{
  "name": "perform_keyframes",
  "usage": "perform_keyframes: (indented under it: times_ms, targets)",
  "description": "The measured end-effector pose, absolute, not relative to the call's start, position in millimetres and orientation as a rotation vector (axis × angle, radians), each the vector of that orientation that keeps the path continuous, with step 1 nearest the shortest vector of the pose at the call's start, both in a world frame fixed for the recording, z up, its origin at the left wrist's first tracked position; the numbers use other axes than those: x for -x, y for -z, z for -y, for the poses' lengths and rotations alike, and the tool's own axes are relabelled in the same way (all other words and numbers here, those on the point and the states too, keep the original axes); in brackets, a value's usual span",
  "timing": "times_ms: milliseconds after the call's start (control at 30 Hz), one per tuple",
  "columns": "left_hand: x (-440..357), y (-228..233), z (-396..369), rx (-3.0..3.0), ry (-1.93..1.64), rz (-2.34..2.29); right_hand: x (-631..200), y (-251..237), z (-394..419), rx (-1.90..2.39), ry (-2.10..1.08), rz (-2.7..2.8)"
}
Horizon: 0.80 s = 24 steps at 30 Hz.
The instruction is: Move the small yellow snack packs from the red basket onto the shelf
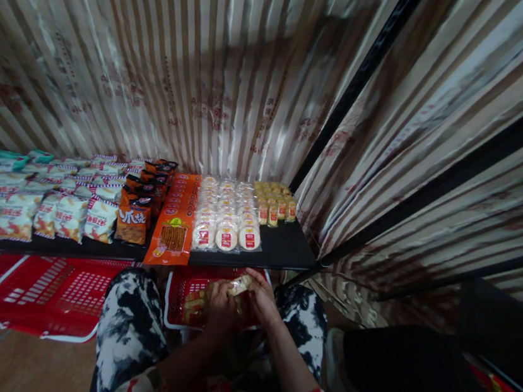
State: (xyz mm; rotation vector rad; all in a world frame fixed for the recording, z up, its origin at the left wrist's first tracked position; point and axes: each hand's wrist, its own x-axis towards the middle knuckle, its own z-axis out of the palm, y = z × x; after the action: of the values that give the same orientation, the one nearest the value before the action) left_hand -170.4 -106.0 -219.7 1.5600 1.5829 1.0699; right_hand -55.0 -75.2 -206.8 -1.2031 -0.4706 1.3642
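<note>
Between my two hands is a small clear-wrapped snack (239, 284), pale yellow, held above a red basket (171, 296). My left hand (220, 306) has its fingers closed at the snack's left end. At the other end my right hand (261, 294) grips it with thumb and fingers. Several yellow packaged snacks (193, 305) lie in the basket below, partly covered by my hands. On the black shelf (278, 254) just beyond, similar small yellow packs (276, 210) stand in rows at the right end.
Left of those are rows of round white wrapped cakes (226, 235), a flat orange packet (174, 226), orange-black bags (133, 218) and many white snack bags (68, 213). Another red basket (63, 290) sits at lower left. Black poles (370, 74) and striped curtain (208, 69) enclose the shelf.
</note>
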Motion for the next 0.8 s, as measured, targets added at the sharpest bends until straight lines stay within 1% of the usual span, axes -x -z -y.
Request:
perform_keyframes:
  times_ms: [267,467,800]
  targets:
    - [170,212,102,-1.559,-1.15,-1.601,54,185,74,1.168,-1.382,0.454]
    - [169,207,97,-1.579,-1.141,-1.58,54,174,74,1.146,-1.376,0.44]
    - [167,190,86,-1.635,-1.164,-1.537,47,170,73,1.103,-1.402,0.399]
